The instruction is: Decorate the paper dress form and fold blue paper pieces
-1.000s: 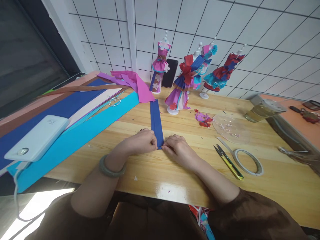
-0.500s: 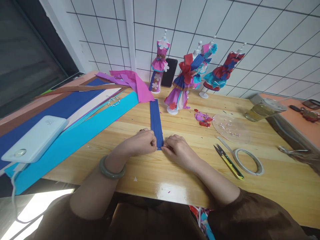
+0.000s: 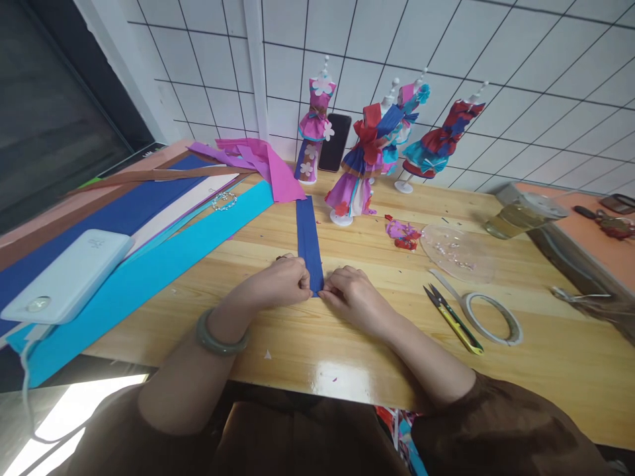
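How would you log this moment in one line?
left hand: closed at blue strip, near-end left corner | right hand: closed at near-end right corner | snips: beside tape roll

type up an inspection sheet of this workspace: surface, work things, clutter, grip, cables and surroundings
Surface: wooden table, tiny scraps scattered on it.
Work things: blue strip lying lengthwise; snips and tape roll to its right.
Clutter: scrap heap and drink cup at right; coloured sheets under white device at left.
Grip: left fingers and right fingers at the strip's near end; exact hold hidden.
Cables: white cable from the device, hanging past the table edge.
Surroundings: small dressed mannequins and dark phone before tiled wall.
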Demonstrator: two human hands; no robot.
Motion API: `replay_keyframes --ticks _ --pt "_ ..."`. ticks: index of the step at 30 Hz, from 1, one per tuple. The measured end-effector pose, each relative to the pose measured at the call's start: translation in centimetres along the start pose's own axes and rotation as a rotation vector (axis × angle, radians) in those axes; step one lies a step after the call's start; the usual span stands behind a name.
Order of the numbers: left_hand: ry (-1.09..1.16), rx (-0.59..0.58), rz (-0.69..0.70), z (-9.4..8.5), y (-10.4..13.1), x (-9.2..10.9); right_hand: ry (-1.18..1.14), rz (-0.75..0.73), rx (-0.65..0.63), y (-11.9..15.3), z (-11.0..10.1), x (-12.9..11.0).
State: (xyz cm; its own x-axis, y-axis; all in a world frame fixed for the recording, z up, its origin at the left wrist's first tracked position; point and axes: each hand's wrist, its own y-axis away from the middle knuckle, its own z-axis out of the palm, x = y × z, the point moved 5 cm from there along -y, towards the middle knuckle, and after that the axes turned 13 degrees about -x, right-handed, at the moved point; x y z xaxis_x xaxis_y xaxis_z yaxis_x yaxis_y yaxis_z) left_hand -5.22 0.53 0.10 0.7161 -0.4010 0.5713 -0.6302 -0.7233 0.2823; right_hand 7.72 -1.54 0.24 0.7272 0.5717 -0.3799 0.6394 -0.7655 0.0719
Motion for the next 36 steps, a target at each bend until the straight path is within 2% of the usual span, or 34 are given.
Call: replay_keyframes --ticks 9,18,25,30,33,36 --pt "-0.066 0.023 0.015 0.3 -0.3 -0.4 0.0 -0.004 0.002 0.0 -0.1 0.0" --pt "-0.048 -0.025 0.07 0.0 -0.2 -0.2 -0.073 -0.024 0.039 0.2 -0.1 0.3" --pt "-0.066 -0.018 0.089 0.1 -0.2 -0.3 -0.196 -0.064 0.184 0.5 -0.9 1.1" --pt "-0.057 -0.027 0.092 0.0 -0.1 -0.2 0.004 -0.279 0.047 0.8 -0.8 -1.1" --pt "-0.057 -0.036 0.09 -0.1 -0.1 -0.2 0.157 -0.319 -0.007 1.0 -0.3 -1.9" --pt "-0.049 -0.053 0.099 -0.2 -0.1 -0.2 0.209 -0.323 -0.019 1.0 -0.1 -2.1"
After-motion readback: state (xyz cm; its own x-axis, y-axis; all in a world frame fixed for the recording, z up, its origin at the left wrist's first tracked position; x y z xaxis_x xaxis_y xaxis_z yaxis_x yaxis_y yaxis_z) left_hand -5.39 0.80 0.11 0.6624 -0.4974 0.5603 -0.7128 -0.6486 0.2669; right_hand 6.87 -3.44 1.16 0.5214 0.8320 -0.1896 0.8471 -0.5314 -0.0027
